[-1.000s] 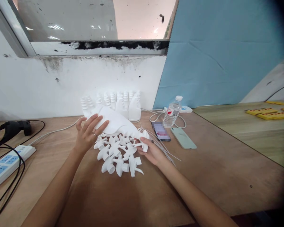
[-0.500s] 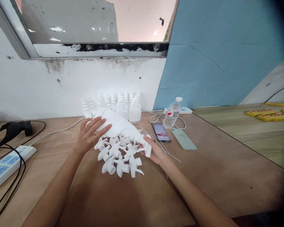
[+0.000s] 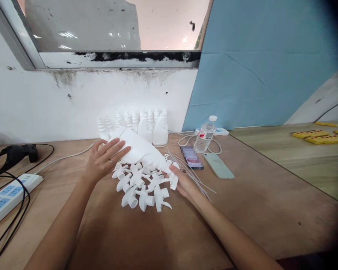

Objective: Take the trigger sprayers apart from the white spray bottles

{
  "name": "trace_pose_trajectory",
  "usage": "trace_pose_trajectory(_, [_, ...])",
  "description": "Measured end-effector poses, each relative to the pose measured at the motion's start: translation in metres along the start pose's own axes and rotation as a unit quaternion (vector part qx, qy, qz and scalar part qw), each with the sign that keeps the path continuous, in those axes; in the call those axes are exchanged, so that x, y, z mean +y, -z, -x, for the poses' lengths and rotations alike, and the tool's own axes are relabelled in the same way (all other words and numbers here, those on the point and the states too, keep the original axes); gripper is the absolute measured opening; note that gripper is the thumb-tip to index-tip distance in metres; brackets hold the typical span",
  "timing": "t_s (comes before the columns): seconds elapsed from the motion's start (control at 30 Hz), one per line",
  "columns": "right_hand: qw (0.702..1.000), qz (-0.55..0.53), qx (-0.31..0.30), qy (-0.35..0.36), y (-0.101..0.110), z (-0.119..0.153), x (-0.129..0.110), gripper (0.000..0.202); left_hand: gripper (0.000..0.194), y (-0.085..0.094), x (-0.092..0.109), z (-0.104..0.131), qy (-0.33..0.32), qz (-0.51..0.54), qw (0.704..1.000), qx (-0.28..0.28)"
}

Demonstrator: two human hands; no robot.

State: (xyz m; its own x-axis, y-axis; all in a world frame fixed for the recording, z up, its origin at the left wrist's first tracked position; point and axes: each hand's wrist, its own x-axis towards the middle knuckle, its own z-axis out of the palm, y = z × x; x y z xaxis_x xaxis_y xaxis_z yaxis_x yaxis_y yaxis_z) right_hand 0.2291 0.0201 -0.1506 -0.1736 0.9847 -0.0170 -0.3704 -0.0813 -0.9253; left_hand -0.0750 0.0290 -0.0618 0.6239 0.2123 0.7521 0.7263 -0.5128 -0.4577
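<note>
A white plastic bottle (image 3: 141, 147) lies tilted in the air, its base to the upper left and its neck to the lower right. My left hand (image 3: 105, 155) rests on the base end, fingers wrapped over it. At the neck my right hand (image 3: 181, 180) grips a white spray head (image 3: 174, 180), thumb on top; the fingers beneath are mostly hidden. Several loose white spray heads (image 3: 143, 197) lie on the table just below the bottle. Thin pale tubes (image 3: 197, 178) spread out beside my right hand, near small white rings (image 3: 166, 155).
More white bottles (image 3: 160, 131) stand against the wall. To the right are a water bottle (image 3: 205, 137), a dark phone (image 3: 192, 157) and a pale green phone (image 3: 219, 165). A power strip (image 3: 14, 193) with black cables lies at the left.
My left hand has shifted slightly left and down along the bottle's base. The spray head and my right hand have moved a little left, and the spray head has turned.
</note>
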Motion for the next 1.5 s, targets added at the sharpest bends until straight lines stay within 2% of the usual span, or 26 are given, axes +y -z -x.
trace_pose_trajectory(0.07, [0.996, 0.079, 0.004, 0.044, 0.005, -0.001, -0.002, 0.034, 0.044, 0.001, -0.002, 0.000, -0.005, 0.006, 0.999, -0.033])
trace_pose_trajectory(0.13, [0.978, 0.180, 0.017, 0.100, 0.010, -0.001, -0.007, 0.029, 0.042, 0.001, -0.004, 0.001, -0.012, 0.020, 0.998, -0.057])
trace_pose_trajectory(0.23, [0.936, 0.291, 0.025, 0.197, 0.012, -0.001, -0.013, 0.025, 0.040, 0.002, -0.006, 0.001, -0.005, 0.064, 0.994, -0.088])
trace_pose_trajectory(0.3, [0.899, 0.342, -0.001, 0.273, 0.011, 0.000, -0.015, 0.022, 0.038, 0.004, -0.007, 0.000, 0.011, 0.096, 0.989, -0.109])
trace_pose_trajectory(0.4, [0.846, 0.397, -0.035, 0.354, 0.011, -0.001, -0.019, 0.021, 0.035, 0.013, -0.007, -0.002, 0.079, 0.151, 0.976, -0.138])
trace_pose_trajectory(0.47, [0.822, 0.423, -0.038, 0.378, 0.011, -0.001, -0.020, 0.024, 0.037, 0.020, -0.007, -0.004, 0.146, 0.201, 0.953, -0.171])
trace_pose_trajectory(0.57, [0.790, 0.456, -0.038, 0.408, 0.012, 0.000, -0.022, 0.029, 0.035, 0.027, -0.006, -0.007, 0.255, 0.271, 0.904, -0.209])
trace_pose_trajectory(0.73, [0.740, 0.503, -0.033, 0.445, 0.012, 0.005, -0.019, 0.033, 0.032, 0.026, -0.016, -0.003, 0.389, 0.356, 0.821, -0.219])
trace_pose_trajectory(0.83, [0.725, 0.505, 0.021, 0.468, 0.015, 0.003, -0.019, 0.033, 0.035, 0.023, -0.031, 0.010, 0.482, 0.409, 0.756, -0.171])
trace_pose_trajectory(0.9, [0.729, 0.481, 0.099, 0.477, 0.018, 0.001, -0.022, 0.031, 0.040, 0.020, -0.044, 0.021, 0.561, 0.428, 0.702, -0.095])
trace_pose_trajectory(0.97, [0.738, 0.445, 0.179, 0.474, 0.021, -0.002, -0.026, 0.029, 0.044, 0.015, -0.057, 0.031, 0.616, 0.409, 0.673, 0.016])
trace_pose_trajectory(1.03, [0.747, 0.418, 0.227, 0.465, 0.022, -0.003, -0.029, 0.027, 0.043, 0.009, -0.068, 0.037, 0.631, 0.360, 0.667, 0.165])
trace_pose_trajectory(1.1, [0.754, 0.410, 0.236, 0.456, 0.021, -0.003, -0.029, 0.027, 0.039, 0.002, -0.076, 0.041, 0.616, 0.334, 0.646, 0.302])
trace_pose_trajectory(1.17, [0.758, 0.412, 0.224, 0.453, 0.020, -0.003, -0.028, 0.026, 0.033, -0.004, -0.080, 0.044, 0.601, 0.350, 0.617, 0.369])
trace_pose_trajectory(1.23, [0.763, 0.415, 0.206, 0.451, 0.017, -0.002, -0.025, 0.026, 0.031, -0.009, -0.083, 0.047, 0.607, 0.365, 0.605, 0.364])
trace_pose_trajectory(1.33, [0.770, 0.417, 0.183, 0.447, 0.016, -0.001, -0.021, 0.026, 0.032, -0.018, -0.082, 0.052, 0.647, 0.326, 0.612, 0.318])
trace_pose_trajectory(1.5, [0.778, 0.414, 0.184, 0.436, 0.018, -0.004, -0.020, 0.026, 0.034, -0.038, -0.066, 0.060, 0.681, 0.309, 0.644, 0.159])
